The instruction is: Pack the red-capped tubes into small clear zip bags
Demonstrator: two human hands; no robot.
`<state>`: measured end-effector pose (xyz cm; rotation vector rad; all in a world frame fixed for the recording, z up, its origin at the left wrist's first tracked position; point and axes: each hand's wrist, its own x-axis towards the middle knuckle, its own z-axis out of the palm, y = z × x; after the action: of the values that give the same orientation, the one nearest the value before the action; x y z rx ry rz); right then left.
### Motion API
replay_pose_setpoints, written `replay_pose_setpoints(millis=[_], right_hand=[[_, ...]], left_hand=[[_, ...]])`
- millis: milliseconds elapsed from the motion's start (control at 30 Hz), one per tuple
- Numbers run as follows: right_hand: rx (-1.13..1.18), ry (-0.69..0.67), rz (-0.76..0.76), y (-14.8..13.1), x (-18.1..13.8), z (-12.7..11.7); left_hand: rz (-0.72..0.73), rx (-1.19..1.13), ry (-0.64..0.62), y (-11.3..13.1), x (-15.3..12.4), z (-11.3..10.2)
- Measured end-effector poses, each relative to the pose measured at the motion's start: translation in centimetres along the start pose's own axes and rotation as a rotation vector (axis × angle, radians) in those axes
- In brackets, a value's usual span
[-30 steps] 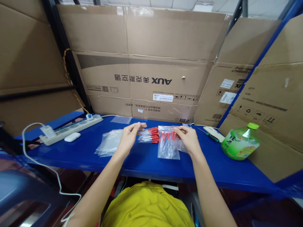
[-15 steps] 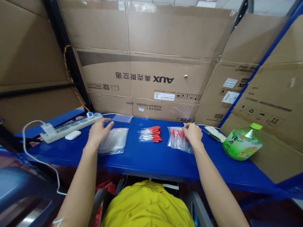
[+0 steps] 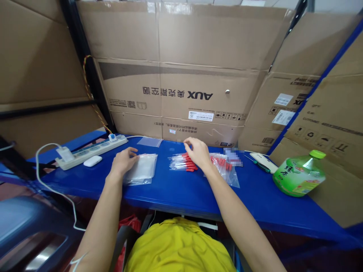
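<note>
My left hand rests at the left edge of a stack of clear plastic bags, its fingers loosely bent and apart. Over the right end of a bunch of slim red-handled tools with thin pale shafts, perhaps small screwdrivers, is my right hand. Its thumb and forefinger are apart and I see nothing between them. Beneath and beside my right wrist lie clear bags with similar red-handled tools inside, partly hidden by the forearm.
Behind the bag stack lies another flat clear bag. A power strip and a white case are on the left of the blue table. A green bottle and a green-handled tool sit on the right. Cardboard walls the back.
My right hand has left the filled bags and moved left to above the loose red-handled tools. My left hand stays by the clear bags. The view has shifted slightly.
</note>
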<state>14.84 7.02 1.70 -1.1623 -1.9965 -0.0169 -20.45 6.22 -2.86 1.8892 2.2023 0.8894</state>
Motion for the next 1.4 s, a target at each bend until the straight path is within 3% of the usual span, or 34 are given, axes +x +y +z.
replay_pose_setpoints(millis=[200,433,567,667,767,833,900,1000,1100,1233,1400], right_hand=[[0.024,-0.070,-0.112,-0.8,-1.7,1.6],[0.187,-0.073,-0.165,-2.4,-2.3,2.2],[0.317,-0.069,-0.184,-3.0,-2.3,2.4],[0.397,-0.065,-0.110,-2.9,-2.2,2.8],[0.463,-0.029,0.018,-2.7,-2.0,3.0],[0.506,0.052,0.105,-2.6,-2.0,3.0],[0.516,0.160,0.186,-2.6,-2.0,2.8],[0.472,0.239,0.224,-2.8,-2.4,2.8],[0.416,0.159,0.125,-3.3,-2.9,3.1],[0.429,0.044,0.020,-3.8,-3.4,3.6],[0.506,-0.020,0.071,-3.8,-3.2,3.5]], left_hand=[[0.082,-0.166,0.107,1.6,-0.1,-0.7],[0.420,-0.440,0.132,6.8,-2.3,-2.7],[0.555,-0.457,0.081,10.0,-3.9,-2.2],[0.641,-0.440,0.075,11.8,-4.7,-1.2],[0.624,-0.428,0.188,12.9,-5.2,-0.1],[0.528,-0.434,0.338,13.4,-5.4,0.5],[0.420,-0.492,0.394,13.8,-5.6,0.9],[0.337,-0.684,0.192,14.3,-5.9,1.6],[0.325,-0.829,0.000,14.7,-6.1,2.3],[0.355,-0.787,0.029,14.6,-6.2,2.6],[0.425,-0.673,0.003,14.2,-6.2,2.5]])
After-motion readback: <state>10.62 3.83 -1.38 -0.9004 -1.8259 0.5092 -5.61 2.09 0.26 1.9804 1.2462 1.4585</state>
